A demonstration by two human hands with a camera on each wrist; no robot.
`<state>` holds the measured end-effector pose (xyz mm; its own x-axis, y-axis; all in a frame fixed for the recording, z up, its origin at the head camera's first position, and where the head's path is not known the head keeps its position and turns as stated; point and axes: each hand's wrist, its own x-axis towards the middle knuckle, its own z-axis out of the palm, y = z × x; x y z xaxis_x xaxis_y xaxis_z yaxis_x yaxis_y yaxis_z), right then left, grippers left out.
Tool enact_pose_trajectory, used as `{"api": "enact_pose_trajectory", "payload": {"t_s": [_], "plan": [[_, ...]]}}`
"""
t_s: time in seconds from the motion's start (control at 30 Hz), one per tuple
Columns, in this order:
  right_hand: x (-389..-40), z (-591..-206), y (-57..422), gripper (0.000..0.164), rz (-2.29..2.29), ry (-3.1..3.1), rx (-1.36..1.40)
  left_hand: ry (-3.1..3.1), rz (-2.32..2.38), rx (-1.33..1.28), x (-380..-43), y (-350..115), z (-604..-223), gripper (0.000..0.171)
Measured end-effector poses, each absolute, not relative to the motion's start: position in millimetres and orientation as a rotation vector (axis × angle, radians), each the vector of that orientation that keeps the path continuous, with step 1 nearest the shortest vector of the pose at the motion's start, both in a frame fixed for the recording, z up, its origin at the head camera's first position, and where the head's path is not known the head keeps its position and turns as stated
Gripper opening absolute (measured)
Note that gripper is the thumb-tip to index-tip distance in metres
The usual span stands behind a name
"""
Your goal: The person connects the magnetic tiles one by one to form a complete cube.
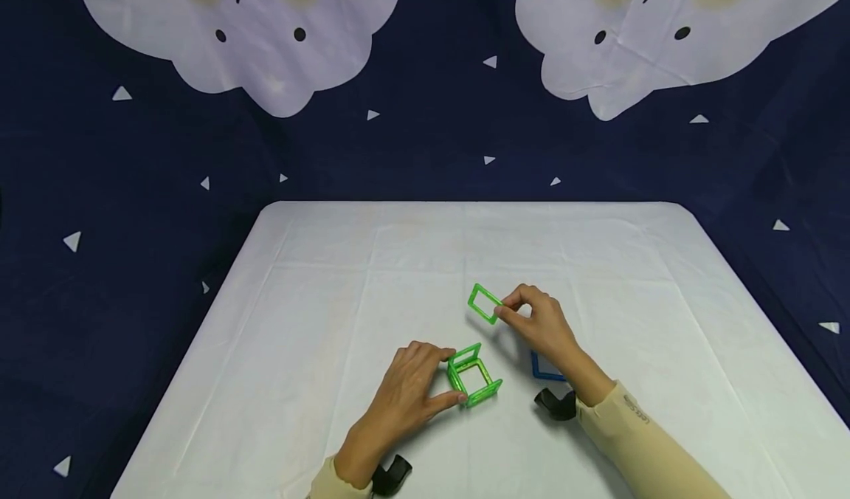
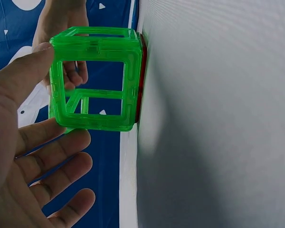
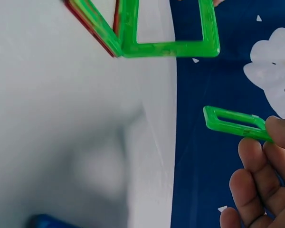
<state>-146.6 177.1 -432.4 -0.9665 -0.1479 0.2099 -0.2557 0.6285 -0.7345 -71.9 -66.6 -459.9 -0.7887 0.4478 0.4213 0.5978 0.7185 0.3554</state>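
On the white table a partly built box of green magnetic tiles point(image 1: 474, 381) stands with an open top. A red strip point(image 2: 142, 80) shows along its base in the left wrist view. My left hand point(image 1: 410, 388) holds the box by one side between thumb and forefinger, its other fingers spread. Up and to the right of the box, my right hand point(image 1: 541, 322) pinches a loose green square magnetic tile point(image 1: 477, 292) by one edge. That tile point(image 3: 228, 124) hangs in the air, apart from the box. A blue tile point(image 1: 550, 376) lies on the table, partly hidden behind the right forearm.
The white-covered table point(image 1: 319, 277) reaches back to a dark blue cloth point(image 1: 425, 145) with white clouds and small triangles. A black wrist mount point(image 1: 392, 477) sits by the left wrist, another black mount point(image 1: 556, 404) by the right.
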Motion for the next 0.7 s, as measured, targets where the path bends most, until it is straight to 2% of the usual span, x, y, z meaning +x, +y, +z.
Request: {"api": "enact_pose_trajectory", "payload": {"t_s": [0.7], "plan": [[-101.6, -447.0, 181.7, 0.019, 0.997, -2.520, 0.417, -2.603, -0.706, -0.826, -71.8, -65.7, -461.8, 0.063]]}}
